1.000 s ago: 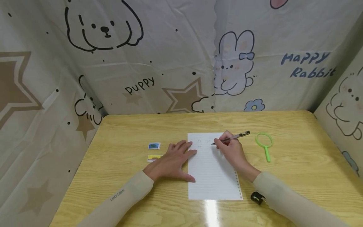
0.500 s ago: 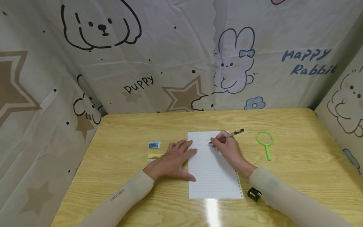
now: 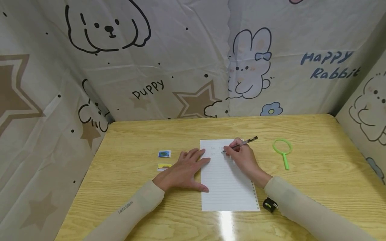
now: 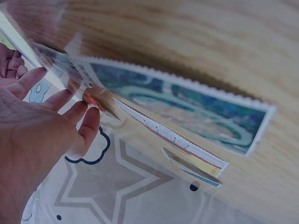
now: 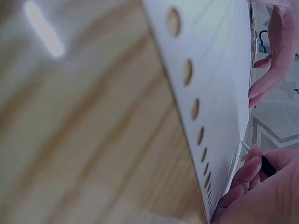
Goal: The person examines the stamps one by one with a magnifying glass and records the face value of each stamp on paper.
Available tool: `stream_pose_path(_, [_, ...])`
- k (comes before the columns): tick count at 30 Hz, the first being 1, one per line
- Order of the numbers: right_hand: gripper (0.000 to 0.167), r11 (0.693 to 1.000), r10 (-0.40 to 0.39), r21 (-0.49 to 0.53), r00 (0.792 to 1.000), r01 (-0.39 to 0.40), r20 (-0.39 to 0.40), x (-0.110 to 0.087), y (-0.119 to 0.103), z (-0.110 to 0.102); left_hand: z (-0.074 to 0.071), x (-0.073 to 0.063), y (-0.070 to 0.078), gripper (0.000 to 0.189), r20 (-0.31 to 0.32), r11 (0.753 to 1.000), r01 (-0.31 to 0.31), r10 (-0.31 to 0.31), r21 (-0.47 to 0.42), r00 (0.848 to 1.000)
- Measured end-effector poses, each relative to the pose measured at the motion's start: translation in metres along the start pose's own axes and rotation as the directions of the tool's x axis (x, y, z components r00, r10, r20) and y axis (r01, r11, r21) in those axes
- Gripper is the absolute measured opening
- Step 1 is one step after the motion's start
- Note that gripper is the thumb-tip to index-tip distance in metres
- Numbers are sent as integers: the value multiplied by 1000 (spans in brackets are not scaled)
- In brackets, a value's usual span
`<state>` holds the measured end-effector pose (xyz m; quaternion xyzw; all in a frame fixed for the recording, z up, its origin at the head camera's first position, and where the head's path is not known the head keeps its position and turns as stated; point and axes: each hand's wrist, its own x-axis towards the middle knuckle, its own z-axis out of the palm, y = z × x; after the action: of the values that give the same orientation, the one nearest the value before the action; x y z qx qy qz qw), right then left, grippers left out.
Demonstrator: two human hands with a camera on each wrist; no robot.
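Note:
A lined sheet of paper (image 3: 227,187) with punched holes along its right edge lies on the table. My right hand (image 3: 242,156) pinches a pen (image 3: 248,141), whose tip meets the paper near faint handwriting in the upper part. In the right wrist view the fingers (image 5: 250,170) are curled round the pen. With its fingers spread, my left hand (image 3: 187,170) rests across the sheet's left edge. Beside it lie a blue stamp (image 3: 164,154) and a yellow stamp (image 3: 164,166), the latter partly covered by the hand. A larger green stamp (image 4: 187,105) shows in the left wrist view.
A green magnifying glass (image 3: 284,155) lies right of the paper. Near the right forearm sits a small black object (image 3: 269,205), partly hidden by the sleeve. A printed cloth (image 3: 181,67) hangs behind the wooden table (image 3: 126,140) and along its sides.
The right hand and pen have shifted slightly left over the paper, with the pen more over the written line. The left hand stays in place. The head view has tilted a little.

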<state>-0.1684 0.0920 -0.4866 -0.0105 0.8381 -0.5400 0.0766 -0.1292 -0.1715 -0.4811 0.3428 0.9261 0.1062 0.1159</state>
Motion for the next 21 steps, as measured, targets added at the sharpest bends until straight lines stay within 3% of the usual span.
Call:
stream_pose_path(12, [18,1000,-14,12,1000,14,9,2,4,-1,-2,-1,1,105,-13,1000,-12,12,3,1000])
stream_pose_path(21, [19,999,30,27,999,-29,-15,0,4,-6,-1,0,0,106,-3,1000,-11,11,-11,1000])
